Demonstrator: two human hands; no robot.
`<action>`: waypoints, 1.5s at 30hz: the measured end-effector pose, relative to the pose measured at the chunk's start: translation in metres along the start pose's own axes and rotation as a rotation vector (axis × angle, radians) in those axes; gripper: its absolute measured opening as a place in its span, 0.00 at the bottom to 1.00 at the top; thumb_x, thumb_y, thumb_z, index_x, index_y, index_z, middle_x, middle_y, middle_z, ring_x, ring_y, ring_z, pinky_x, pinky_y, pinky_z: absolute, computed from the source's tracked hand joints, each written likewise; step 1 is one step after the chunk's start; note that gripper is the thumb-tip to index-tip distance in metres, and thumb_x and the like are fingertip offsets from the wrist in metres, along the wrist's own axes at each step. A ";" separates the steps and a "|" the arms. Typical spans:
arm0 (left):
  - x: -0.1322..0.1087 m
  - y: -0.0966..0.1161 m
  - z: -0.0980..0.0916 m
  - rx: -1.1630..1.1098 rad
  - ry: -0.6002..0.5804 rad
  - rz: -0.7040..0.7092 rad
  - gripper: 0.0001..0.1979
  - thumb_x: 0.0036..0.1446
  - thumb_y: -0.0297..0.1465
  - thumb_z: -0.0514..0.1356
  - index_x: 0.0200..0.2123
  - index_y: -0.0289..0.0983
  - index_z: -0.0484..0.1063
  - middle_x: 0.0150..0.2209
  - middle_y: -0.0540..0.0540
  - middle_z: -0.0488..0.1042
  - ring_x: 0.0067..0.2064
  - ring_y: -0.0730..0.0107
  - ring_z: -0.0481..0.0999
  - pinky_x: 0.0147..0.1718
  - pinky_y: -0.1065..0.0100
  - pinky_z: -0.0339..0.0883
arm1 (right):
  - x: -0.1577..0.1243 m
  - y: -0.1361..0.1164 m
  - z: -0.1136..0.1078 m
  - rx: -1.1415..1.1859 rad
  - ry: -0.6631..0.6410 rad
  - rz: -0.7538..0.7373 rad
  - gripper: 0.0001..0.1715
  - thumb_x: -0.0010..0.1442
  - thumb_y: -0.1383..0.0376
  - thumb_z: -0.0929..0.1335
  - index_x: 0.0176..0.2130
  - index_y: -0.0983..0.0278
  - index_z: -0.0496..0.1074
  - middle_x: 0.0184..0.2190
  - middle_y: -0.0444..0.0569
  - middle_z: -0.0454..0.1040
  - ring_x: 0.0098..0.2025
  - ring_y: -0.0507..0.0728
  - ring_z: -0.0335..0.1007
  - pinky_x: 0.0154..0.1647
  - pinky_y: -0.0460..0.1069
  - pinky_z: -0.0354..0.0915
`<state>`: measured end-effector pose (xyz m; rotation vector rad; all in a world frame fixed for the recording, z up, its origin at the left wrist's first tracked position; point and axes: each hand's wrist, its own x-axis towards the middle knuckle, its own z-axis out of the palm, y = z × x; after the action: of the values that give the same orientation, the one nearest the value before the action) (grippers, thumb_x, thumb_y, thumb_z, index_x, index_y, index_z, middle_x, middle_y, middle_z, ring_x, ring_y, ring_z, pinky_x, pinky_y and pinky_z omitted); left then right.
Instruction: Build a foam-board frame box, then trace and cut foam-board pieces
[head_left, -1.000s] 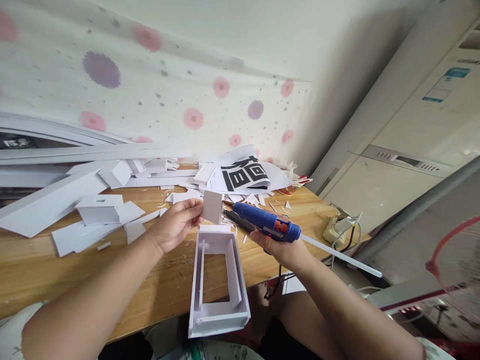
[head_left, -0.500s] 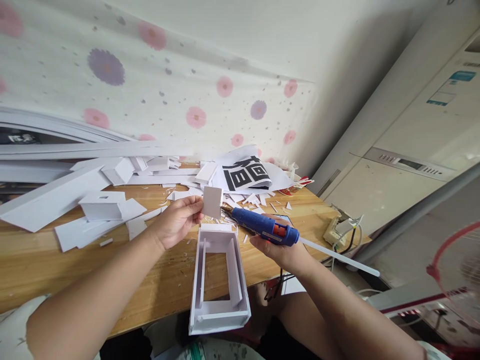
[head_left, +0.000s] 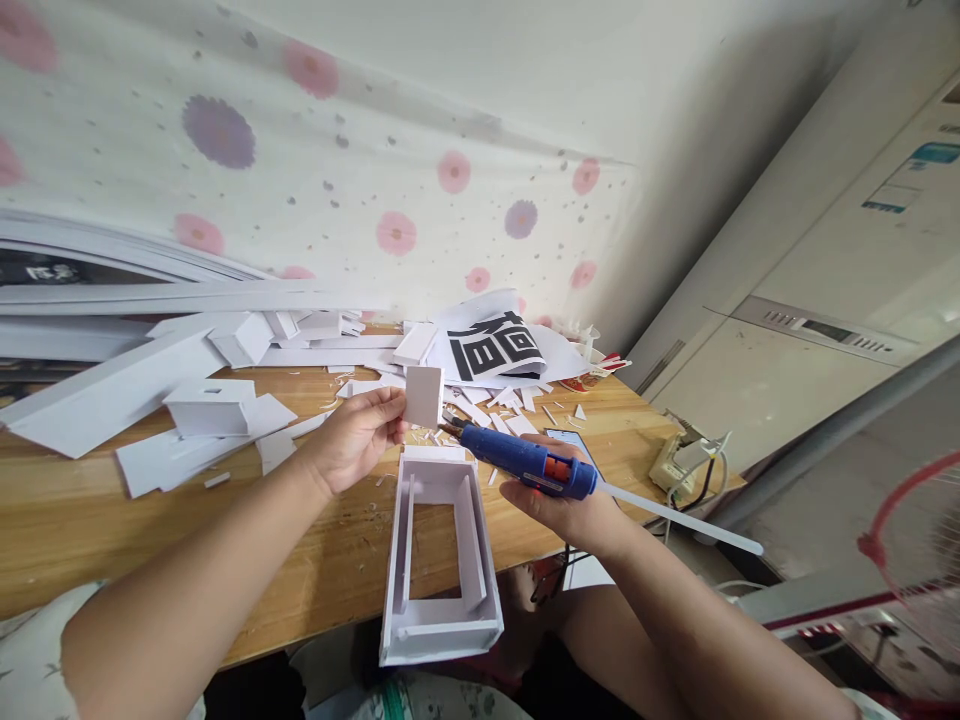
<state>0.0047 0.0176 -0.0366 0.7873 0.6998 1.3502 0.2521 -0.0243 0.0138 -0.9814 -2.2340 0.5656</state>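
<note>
My left hand pinches a small white foam-board rectangle and holds it upright above the table. In my right hand is a blue hot glue gun, gripped with a clear glue stick poking out behind it. The gun's tip points at the lower right edge of the small rectangle. Below both hands lies a white foam-board box frame, open on top, reaching from the table's middle past its near edge.
The wooden table carries several white foam-board pieces and offcuts at the left and back. A printed sheet with black characters lies at the back. A power strip with cables sits at the right corner. A tall white appliance stands on the right.
Both hands have lifted slightly. The small rectangle has risen a little and the glue gun's tip has stayed close to its lower edge. The box frame has hardly moved.
</note>
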 end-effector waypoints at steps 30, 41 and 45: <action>-0.005 0.004 0.003 0.114 -0.014 -0.053 0.20 0.34 0.37 0.76 0.31 0.34 0.78 0.28 0.49 0.74 0.26 0.78 0.67 0.28 0.74 0.64 | -0.011 0.008 -0.019 -0.068 -0.020 -0.085 0.08 0.58 0.61 0.69 0.30 0.62 0.68 0.29 0.47 0.71 0.29 0.54 0.68 0.31 0.50 0.65; -0.007 0.004 0.002 0.304 -0.090 -0.105 0.20 0.34 0.41 0.76 0.29 0.35 0.78 0.28 0.48 0.73 0.29 0.74 0.67 0.29 0.74 0.64 | -0.005 0.053 -0.067 -0.212 0.653 0.286 0.22 0.54 0.48 0.70 0.41 0.61 0.69 0.24 0.42 0.70 0.22 0.54 0.65 0.25 0.49 0.62; -0.006 0.006 -0.003 0.468 -0.184 -0.047 0.19 0.39 0.44 0.73 0.30 0.37 0.78 0.30 0.46 0.76 0.34 0.67 0.71 0.35 0.72 0.66 | -0.005 0.107 -0.119 -0.559 0.612 0.702 0.34 0.58 0.49 0.67 0.58 0.61 0.61 0.39 0.52 0.75 0.33 0.59 0.72 0.32 0.51 0.65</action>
<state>-0.0012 0.0122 -0.0334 1.2424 0.8944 1.0645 0.3898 0.0548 0.0331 -1.9415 -1.4718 -0.1186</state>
